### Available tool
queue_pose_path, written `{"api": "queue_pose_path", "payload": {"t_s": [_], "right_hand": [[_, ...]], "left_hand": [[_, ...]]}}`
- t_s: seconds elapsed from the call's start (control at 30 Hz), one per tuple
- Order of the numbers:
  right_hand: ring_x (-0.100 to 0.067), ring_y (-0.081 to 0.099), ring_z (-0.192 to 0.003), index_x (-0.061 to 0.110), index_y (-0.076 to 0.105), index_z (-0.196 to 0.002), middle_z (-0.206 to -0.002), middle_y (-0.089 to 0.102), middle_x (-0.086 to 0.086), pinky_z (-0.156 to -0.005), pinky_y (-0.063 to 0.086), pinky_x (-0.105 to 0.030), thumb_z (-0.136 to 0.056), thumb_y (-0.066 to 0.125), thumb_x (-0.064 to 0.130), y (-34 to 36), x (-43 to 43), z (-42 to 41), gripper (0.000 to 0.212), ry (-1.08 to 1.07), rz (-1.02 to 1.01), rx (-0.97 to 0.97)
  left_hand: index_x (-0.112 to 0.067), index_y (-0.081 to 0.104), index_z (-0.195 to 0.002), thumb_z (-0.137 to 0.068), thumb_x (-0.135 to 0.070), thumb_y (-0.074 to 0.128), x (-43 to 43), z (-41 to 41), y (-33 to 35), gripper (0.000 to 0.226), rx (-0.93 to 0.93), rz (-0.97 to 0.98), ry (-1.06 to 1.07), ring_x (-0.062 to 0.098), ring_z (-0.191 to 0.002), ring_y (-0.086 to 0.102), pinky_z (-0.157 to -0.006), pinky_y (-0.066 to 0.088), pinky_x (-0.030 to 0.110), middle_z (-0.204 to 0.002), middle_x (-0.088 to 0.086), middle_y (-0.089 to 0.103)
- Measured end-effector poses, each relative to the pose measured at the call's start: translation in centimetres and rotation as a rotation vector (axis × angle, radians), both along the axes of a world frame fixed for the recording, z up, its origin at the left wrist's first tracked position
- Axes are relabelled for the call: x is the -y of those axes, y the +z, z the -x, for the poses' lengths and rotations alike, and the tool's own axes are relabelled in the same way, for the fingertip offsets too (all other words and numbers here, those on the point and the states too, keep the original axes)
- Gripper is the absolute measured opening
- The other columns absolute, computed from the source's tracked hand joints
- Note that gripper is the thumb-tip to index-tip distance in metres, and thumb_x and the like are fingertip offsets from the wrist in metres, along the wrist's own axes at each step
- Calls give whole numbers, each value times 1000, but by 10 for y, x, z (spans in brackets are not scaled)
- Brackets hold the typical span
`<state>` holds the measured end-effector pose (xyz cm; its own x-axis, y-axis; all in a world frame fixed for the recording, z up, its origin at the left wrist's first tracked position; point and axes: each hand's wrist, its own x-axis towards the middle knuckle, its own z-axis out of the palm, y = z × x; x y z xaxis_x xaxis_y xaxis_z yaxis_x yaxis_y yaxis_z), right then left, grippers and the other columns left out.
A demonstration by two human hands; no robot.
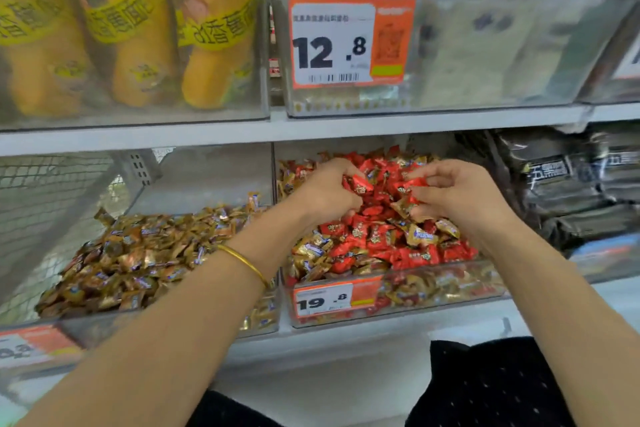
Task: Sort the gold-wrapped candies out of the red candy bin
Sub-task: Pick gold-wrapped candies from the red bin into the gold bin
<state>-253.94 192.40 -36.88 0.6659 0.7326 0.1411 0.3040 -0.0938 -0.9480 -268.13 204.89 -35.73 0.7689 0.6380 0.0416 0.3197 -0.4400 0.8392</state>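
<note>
The clear red candy bin [450,291] on the lower shelf holds red-wrapped candies [360,229] with gold-wrapped candies [420,236] mixed in. Both hands are in the middle of the pile. My left hand [325,191] has its fingers curled round red candies at its fingertips. My right hand [457,191] pinches a gold-wrapped candy [403,207] low in its fingers, with a red one touching its upper fingertips. To the left stands a clear bin of gold-wrapped candies [145,256].
A 19.8 price tag [325,302] sits on the red bin's front. Above are bins of yellow packs [138,45] and white packs [485,45] with a 12.8 tag [332,45]. Dark packets [571,184] are stacked at right. A wire mesh panel [45,191] is at far left.
</note>
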Motion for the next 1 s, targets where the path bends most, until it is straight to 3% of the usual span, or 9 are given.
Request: {"api": "queue_pose_path", "payload": {"t_s": [0.1, 0.17, 0.23, 0.33, 0.47, 0.6, 0.7, 0.9, 1.0], "right_hand": [[-14, 67, -60, 15, 67, -86, -99, 62, -7, -62, 57, -22, -83, 62, -7, 6, -19, -14, 23, -71, -30, 139], [-17, 66, -91, 10, 66, -109, -112, 65, -9, -81, 52, -25, -81, 63, -4, 11, -30, -23, 32, -52, 56, 328], [-22, 55, -117, 10, 56, -128, -126, 60, -9, -101, 42, -32, -82, 59, -3, 10, -33, -29, 48, -39, 185, 478], [-24, 45, -128, 13, 51, -134, -136, 52, -10, -106, 30, -27, -85, 54, -6, 3, -26, -34, 52, -128, 188, 620], [-21, 46, -124, 21, 56, -130, -132, 55, -5, -104, 28, -22, -86, 54, -2, 1, -27, -20, 50, -110, 137, 789], [-22, 16, -141, 46, 44, -134, -150, 32, 13, -114, 12, -54, -90, 51, 46, -9, -56, 15, 45, 310, 328, 1138], [-26, -8, -144, 51, 33, -137, -157, 9, 12, -110, -3, -65, -80, 47, 69, -30, -77, 19, 61, 438, 517, 1291], [-24, -3, -145, 49, 31, -137, -157, 12, 12, -111, -1, -61, -80, 50, 66, -36, -83, -15, 63, 348, 551, 1267], [-23, 2, -145, 52, 30, -137, -156, 14, 12, -113, 3, -57, -81, 48, 68, -29, -80, -36, 61, 280, 562, 1194]], "left_hand": [[-24, 46, -127, -83, -3, 60, -4, -27, -5, 50, -4, -83, -8, 12, -69, 55, -46, 38, 11, -113, 11, 52], [-29, 34, -138, -81, -2, 60, -5, -42, -5, 69, -34, -157, -74, 25, -107, 53, -72, 43, 14, -138, 12, 33], [-27, 25, -145, -80, 0, 57, -7, -47, -4, 77, -33, -231, -162, 21, -129, 36, -93, 31, 12, -143, 4, 29], [-19, 37, -142, -81, 11, 48, -22, -39, -3, 69, 19, -283, -174, 5, -123, 35, -87, 23, -5, -130, -9, 42], [-19, 47, -134, -82, 14, 41, -48, -19, -8, 62, -39, -374, -23, 19, -126, 45, -87, 39, 15, -143, 1, 43], [-14, 52, -130, -85, 11, 43, -58, -2, -13, 52, -35, -409, 23, 15, -128, 43, -102, 31, 18, -137, 3, 49], [-16, 51, -131, -85, 12, 40, -57, 1, -15, 55, -47, -437, 42, 14, -127, 43, -97, 30, 14, -136, 2, 50], [-16, 49, -133, -86, 13, 40, -60, 4, -13, 56, -90, -413, 30, 17, -128, 43, -105, 36, 25, -141, 4, 46], [-17, 47, -135, -86, 11, 42, -61, 4, -12, 56, -156, -400, -7, 17, -124, 47, -97, 44, 27, -144, 4, 41]]}}
